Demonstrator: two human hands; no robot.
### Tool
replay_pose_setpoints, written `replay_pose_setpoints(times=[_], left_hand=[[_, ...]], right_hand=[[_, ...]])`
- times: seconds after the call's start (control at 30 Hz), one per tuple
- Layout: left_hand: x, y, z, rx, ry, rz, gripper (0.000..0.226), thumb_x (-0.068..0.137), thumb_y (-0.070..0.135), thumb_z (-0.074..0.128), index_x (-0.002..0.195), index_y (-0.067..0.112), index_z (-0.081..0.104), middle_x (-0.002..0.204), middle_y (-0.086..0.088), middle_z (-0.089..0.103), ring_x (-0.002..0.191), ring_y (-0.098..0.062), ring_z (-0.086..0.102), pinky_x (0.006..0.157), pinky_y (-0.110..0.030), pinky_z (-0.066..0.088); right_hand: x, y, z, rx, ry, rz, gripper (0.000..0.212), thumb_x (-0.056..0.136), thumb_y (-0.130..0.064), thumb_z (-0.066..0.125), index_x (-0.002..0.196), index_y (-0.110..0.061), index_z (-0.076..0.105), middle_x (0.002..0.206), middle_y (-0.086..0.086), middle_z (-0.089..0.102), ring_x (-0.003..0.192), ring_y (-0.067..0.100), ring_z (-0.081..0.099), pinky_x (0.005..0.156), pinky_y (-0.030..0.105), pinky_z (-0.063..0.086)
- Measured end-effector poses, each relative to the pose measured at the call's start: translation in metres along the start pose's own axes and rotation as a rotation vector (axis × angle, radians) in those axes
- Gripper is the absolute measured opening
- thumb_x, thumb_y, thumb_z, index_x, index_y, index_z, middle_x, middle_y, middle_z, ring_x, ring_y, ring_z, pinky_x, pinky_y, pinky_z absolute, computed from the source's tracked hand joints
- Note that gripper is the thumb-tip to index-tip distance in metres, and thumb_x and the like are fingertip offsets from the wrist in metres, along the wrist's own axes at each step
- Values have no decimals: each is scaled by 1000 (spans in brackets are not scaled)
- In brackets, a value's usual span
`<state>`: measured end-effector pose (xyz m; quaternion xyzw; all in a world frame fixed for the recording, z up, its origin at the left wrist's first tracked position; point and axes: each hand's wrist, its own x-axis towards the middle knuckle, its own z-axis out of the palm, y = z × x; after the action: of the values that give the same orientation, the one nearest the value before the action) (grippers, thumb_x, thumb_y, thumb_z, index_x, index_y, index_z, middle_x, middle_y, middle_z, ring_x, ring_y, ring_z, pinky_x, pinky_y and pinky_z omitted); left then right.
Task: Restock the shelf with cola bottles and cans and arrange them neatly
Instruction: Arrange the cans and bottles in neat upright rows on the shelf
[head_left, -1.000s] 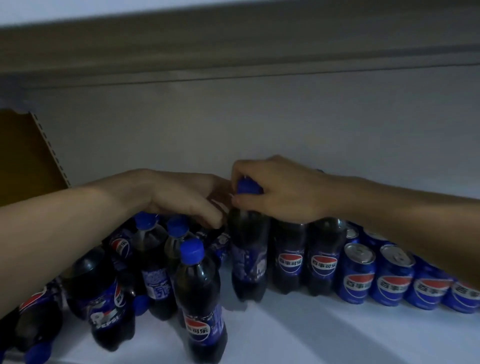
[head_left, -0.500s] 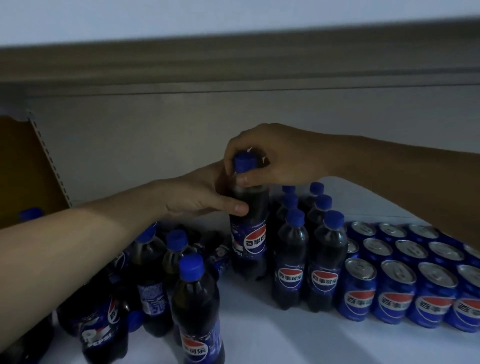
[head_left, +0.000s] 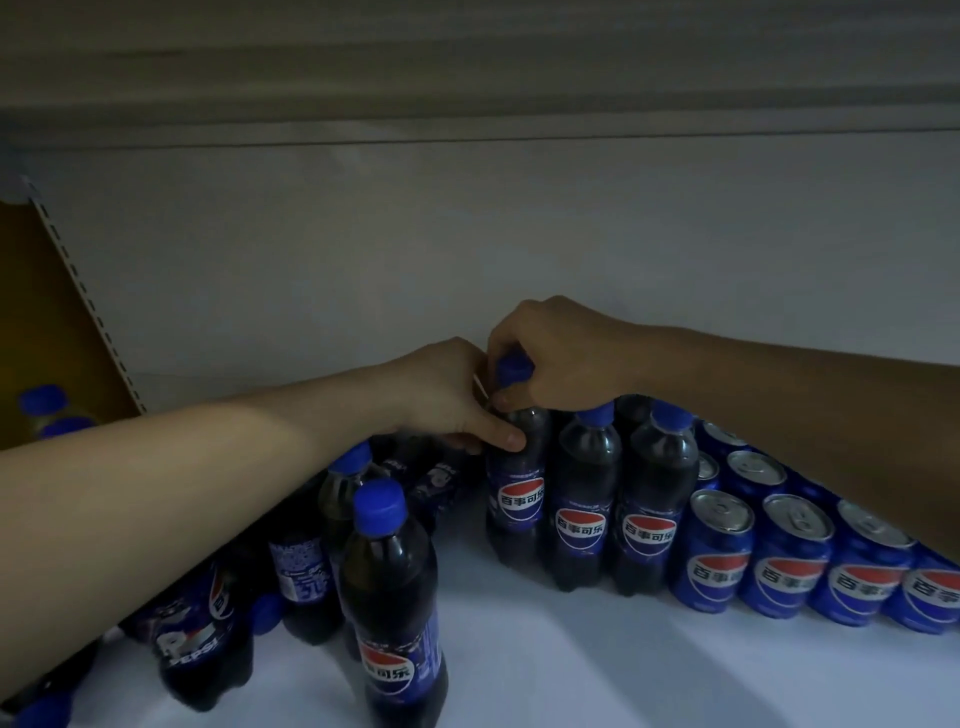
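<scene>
The right hand (head_left: 561, 353) is pinching the blue cap (head_left: 514, 369) of a Pepsi bottle (head_left: 517, 493) while the left hand (head_left: 441, 395) is curling round its shoulder. The bottle is standing upright on the white shelf (head_left: 571, 654), at the left end of the bottle row (head_left: 618, 499).

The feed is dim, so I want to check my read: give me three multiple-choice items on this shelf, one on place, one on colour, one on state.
1. Where do the cans stand, relative to the lined-up bottles? A) left B) right C) on top
2. The cap of the held bottle is: A) blue B) red C) white
3. The held bottle is: A) lying down B) upside down C) upright
Answers: B, the cans sit right of the bottle rows; A, blue shows under the right hand; C, cap up, label level.
</scene>
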<state>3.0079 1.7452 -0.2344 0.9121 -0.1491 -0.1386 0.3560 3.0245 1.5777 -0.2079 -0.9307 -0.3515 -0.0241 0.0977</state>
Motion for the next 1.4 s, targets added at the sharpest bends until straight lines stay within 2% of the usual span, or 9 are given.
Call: replay_pose_setpoints(times=[0.27,0.47,0.67,0.8,0.93,1.1,1.2,1.3,1.4], left_hand=[[7,2,16,-88,-89,-124,39,73,1,87,107,0,66,99,-17,74,94,-36,74,81,-39,63],[10,1,17,-115,-119,-110,32,73,-5,84,97,5,66,85,-7,73,77,-21,73,74,-32,63],[10,-3,18,-104,-92,-149,44,74,2,86,112,1,63,100,-15,73,93,-30,74,75,-28,63],[5,-4,-2,305,-47,-98,46,72,24,91,109,10,69,103,-4,74,97,-20,71,90,-34,58],[-10,-9,-42,538,1,-53,20,82,14,79,94,22,65,100,-1,71,93,-18,67,88,-35,55],[-27,-36,-80,580,17,-96,17,92,15,67,106,24,69,111,3,71,104,-13,65,99,-35,52],[-33,-52,-81,522,-41,-116,10,95,20,66,102,22,72,106,2,74,100,-13,69,97,-39,54],[-33,-69,-75,445,-123,-132,17,97,15,61,97,24,75,104,4,76,97,-13,72,97,-41,56],[-34,-85,-69,406,-179,-150,24,93,8,58,94,23,78,100,2,77,100,-20,72,96,-44,56]], right_hand=[[3,4,23,-61,-89,25,38,84,-39,78,105,-10,71,95,7,71,83,21,68,77,39,59],[4,4,27,-83,-76,51,40,81,-42,80,101,-9,72,88,6,72,79,20,68,73,39,60],[5,-5,20,-157,-114,55,38,83,-42,78,100,-9,70,82,5,69,71,18,66,62,33,55],[4,-14,13,-231,-101,38,35,87,-48,72,94,-14,69,84,3,69,75,21,66,67,38,57],[11,-34,22,-309,31,-59,25,96,-35,61,113,-17,64,106,3,62,93,24,61,78,39,54],[43,-65,75,-451,-277,-146,13,94,-13,62,106,-14,58,83,0,50,85,26,59,63,32,43],[55,-72,110,-424,-417,-144,30,95,-18,66,124,-12,61,115,5,65,111,27,62,78,34,46],[58,-72,136,-357,-423,-88,41,106,-15,49,145,-4,46,144,19,49,132,35,48,105,42,39],[63,-71,157,-361,-387,-126,46,109,-19,42,152,-8,34,156,16,38,141,34,39,112,41,30]])
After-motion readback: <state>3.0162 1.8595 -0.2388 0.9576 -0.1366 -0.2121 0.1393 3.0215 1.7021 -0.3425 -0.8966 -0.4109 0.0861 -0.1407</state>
